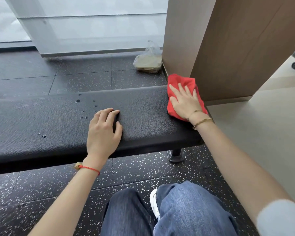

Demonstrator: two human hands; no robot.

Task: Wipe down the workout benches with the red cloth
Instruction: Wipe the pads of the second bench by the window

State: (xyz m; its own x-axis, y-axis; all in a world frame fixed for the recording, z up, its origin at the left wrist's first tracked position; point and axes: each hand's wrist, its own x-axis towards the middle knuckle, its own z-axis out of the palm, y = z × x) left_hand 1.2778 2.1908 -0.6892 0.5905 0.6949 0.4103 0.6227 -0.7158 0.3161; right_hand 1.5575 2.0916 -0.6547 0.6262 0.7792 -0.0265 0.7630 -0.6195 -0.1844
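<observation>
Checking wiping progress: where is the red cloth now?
Head view, right side: the red cloth lies on the black padded bench's right end, under the right hand, beside the brown pillar.

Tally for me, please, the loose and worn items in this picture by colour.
Red: 2, the cloth under the right hand and the string bracelet by the left hand.
Gold: 2, the bracelets on the right wrist.
Clear: 1, the plastic bag.
Total: 5
</observation>
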